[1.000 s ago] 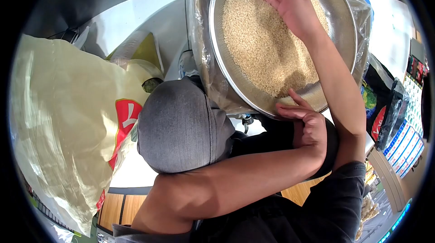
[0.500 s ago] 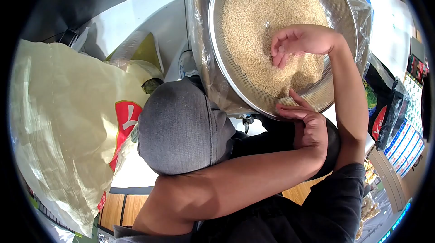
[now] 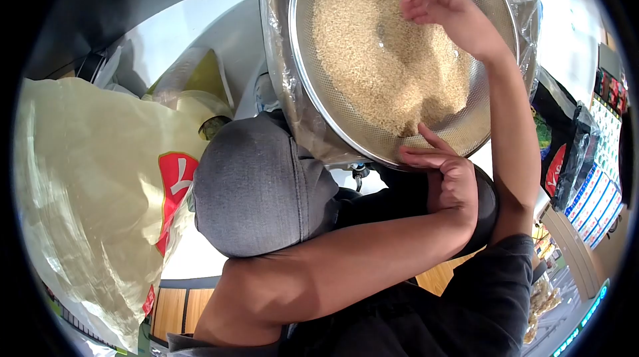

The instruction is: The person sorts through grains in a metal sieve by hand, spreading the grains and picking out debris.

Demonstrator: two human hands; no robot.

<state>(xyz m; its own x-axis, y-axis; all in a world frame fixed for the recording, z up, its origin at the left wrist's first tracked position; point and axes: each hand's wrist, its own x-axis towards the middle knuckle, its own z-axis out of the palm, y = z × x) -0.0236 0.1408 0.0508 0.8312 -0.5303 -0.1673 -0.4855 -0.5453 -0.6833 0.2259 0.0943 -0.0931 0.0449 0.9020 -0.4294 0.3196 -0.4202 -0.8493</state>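
I see R hand (image 3: 456, 20) just moved off mid of grain (image 3: 359, 44) twd far edge of sieve (image 3: 336, 104), fingers half-curled, can't tell if holding any, L hand (image 3: 450, 174) open at near edge, grain piled nearer left edge, so it's prob. still being worked.

Brt light, heavy fisheye dist.

The top edge cuts off the far rim of your sieve (image 3: 336, 107), and the grain (image 3: 369, 67) heaped inside hides most of its floor. You cannot tell whether your right hand (image 3: 444, 14) touches the grain beneath, and the print on the blue-and-white panel (image 3: 590, 204) is too small to read.
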